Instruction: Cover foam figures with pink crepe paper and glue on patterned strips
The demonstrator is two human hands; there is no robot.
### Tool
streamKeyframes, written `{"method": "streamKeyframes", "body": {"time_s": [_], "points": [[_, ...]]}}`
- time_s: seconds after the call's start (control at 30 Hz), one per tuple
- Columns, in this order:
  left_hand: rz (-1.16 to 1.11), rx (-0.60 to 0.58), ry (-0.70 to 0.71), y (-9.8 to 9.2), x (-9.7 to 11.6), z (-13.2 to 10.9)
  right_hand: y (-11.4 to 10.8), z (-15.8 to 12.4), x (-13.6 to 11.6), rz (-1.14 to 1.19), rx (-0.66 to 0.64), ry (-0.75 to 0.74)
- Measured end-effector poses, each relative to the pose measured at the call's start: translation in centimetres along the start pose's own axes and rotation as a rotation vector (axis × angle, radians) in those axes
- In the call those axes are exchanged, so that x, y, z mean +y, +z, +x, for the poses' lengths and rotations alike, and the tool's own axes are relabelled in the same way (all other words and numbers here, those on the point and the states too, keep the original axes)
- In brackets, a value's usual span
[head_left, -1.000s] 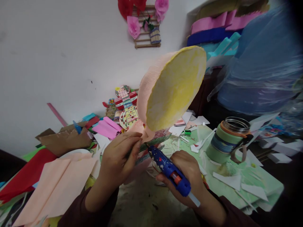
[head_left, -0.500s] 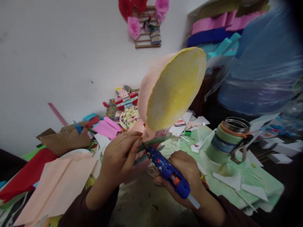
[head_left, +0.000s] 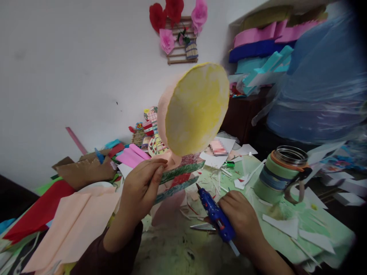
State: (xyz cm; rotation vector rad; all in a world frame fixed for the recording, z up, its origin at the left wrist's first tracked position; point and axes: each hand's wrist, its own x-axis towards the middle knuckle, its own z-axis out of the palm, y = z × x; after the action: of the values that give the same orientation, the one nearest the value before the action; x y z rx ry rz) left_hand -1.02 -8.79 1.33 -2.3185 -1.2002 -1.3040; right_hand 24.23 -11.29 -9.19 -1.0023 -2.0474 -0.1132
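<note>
My left hand (head_left: 140,189) pinches the left side of a craft piece by its upper green-edged board (head_left: 183,170). On top of that piece a large yellow oval face (head_left: 197,110) with a pink papered side tilts upward. A second green-edged board (head_left: 179,189) lies below, and a rounded pink part (head_left: 169,209) hangs under it. My right hand (head_left: 241,217) is wrapped round a blue glue gun (head_left: 216,214), a pale glue stick (head_left: 234,248) poking from its rear. The nozzle points up and left, apart from the boards.
Scissors (head_left: 203,227) lie beneath the glue gun. An uncapped green flask (head_left: 281,173) stands to the right among white foam offcuts (head_left: 281,225). Peach paper (head_left: 71,225) and a cardboard box (head_left: 83,170) are on the left. Wrapped blue bundles (head_left: 318,84) rise behind.
The glue gun has moved right, away from my left hand and the boards. The yellow face has shifted left and turned more toward me. My left hand keeps its hold.
</note>
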Motion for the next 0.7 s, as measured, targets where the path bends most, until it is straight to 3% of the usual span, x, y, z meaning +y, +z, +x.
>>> {"method": "streamKeyframes", "body": {"time_s": [0.2,0.37,0.43,0.57,0.7], "points": [[0.017,0.03,-0.046,-0.3,-1.0,-0.1,1.3,-2.8,3.8,-0.146,-0.424,0.317],[0.034,0.033,-0.031,-0.4,-0.8,-0.4,-0.4,-2.6,6.1,-0.089,-0.665,0.327],[0.032,0.033,-0.015,-0.6,-0.5,-0.6,-1.8,-1.5,7.1,-0.06,-0.644,0.287],[0.013,0.016,0.009,-1.0,0.2,-1.0,-3.5,3.3,8.7,0.054,-0.378,0.278],[0.004,0.007,0.039,-1.5,1.3,-1.3,-1.3,10.0,9.6,0.4,-0.153,0.423]]}}
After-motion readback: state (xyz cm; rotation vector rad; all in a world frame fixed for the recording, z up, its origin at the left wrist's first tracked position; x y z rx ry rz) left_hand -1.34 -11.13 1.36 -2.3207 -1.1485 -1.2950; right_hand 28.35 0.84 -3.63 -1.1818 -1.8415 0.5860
